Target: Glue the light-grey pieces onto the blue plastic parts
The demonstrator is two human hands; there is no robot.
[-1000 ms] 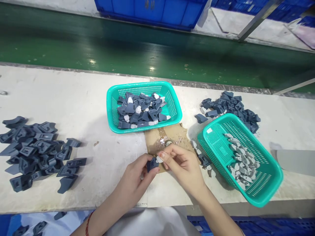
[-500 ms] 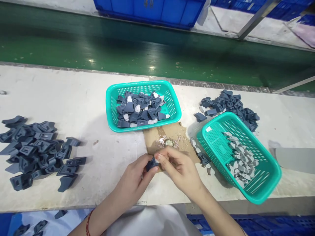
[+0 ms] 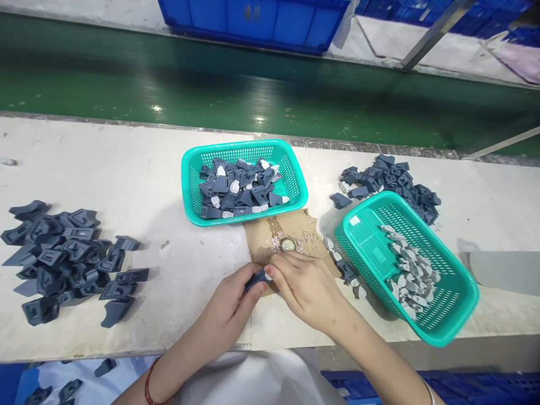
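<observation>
Between finger and thumb, my left hand grips a dark blue-grey plastic piece. My right hand is closed at the piece's right end, pinching a small white plastic part against it; the fingers mostly hide that part. Just beyond my hands, a small round dish of something pale sits on a brown cardboard sheet with shiny wet spots. Behind it stands a green basket of dark pieces, several with white parts attached.
A second green basket, holding small white-grey parts, stands at the right. Loose dark pieces lie in a left pile and a right pile. Beyond the table runs a green belt-like surface, with a blue crate behind.
The dark piece has been turned and now points more sideways. My right hand has rolled over, its fingers curling down around the right end. The view has shifted slightly.
</observation>
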